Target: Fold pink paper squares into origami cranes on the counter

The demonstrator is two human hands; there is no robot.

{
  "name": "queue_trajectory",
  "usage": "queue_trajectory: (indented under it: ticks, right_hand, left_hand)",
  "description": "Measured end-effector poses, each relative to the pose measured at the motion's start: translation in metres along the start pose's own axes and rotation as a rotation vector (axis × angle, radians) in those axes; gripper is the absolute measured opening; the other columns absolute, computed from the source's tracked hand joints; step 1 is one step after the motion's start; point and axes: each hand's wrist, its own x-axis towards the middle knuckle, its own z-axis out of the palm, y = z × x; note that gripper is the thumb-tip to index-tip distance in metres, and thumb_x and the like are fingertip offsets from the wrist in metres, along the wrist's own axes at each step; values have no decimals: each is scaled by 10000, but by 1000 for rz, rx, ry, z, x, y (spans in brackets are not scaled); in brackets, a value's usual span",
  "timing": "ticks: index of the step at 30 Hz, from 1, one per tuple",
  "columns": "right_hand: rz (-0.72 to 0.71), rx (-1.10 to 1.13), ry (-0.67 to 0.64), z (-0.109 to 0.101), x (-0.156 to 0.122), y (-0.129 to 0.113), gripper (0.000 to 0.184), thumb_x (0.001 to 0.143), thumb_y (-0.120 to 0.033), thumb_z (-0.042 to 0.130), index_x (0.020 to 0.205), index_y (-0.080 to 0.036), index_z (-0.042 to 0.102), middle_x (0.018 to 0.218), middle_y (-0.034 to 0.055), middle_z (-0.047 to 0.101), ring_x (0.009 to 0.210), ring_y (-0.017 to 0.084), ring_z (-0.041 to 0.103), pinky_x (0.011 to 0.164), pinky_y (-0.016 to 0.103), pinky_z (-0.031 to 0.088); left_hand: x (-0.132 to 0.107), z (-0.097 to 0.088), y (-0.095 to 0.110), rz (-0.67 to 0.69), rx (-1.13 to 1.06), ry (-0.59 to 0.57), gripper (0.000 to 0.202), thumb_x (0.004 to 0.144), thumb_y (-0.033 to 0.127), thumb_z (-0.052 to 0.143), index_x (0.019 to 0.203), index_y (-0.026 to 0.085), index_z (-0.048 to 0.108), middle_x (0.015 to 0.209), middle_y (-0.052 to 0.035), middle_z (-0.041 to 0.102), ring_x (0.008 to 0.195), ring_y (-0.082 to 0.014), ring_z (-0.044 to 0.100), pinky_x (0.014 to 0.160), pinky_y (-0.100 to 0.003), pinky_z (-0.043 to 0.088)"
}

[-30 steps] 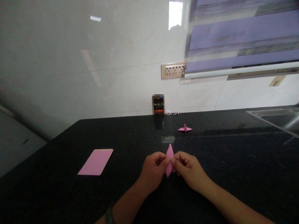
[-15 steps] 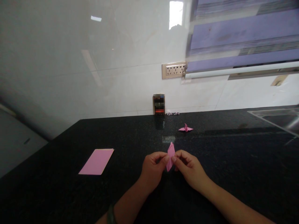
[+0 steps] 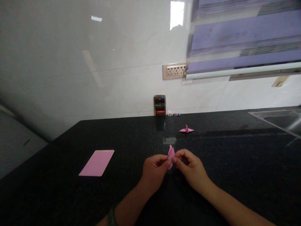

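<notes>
The hands (image 3: 154,171) (image 3: 191,166) hide part of the folded pink paper (image 3: 171,152); the right edge crops the sink (image 3: 279,121).

A dark, grey-green band (image 3: 111,217) is worn around the left forearm (image 3: 130,200), its curved outline cut off at the lower edge of the view, its material too dim to be made out. The left hand (image 3: 154,172) and right hand (image 3: 192,166) are seen bare, as is the right forearm (image 3: 231,201).

Folded paper (image 3: 171,153) and crane (image 3: 187,130) are pink; countertop (image 3: 131,135), speckled black; blind (image 3: 225,36), striped purple.
</notes>
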Motion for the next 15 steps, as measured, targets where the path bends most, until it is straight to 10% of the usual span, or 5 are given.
queue_trajectory:
  ticks: [15]
  right_hand:
    - [26, -7, -53, 1, 0, -2, 136, 753, -264, 488, 649, -176, 491, 547, -42, 428, 482, 90, 407, 457, 201, 342]
  left_hand:
    - [0, 0, -4, -31, 37, 15, 207, 707, 305, 538, 779, 158, 665, 687, -38, 649, 614, -152, 558, 560, -234, 421]
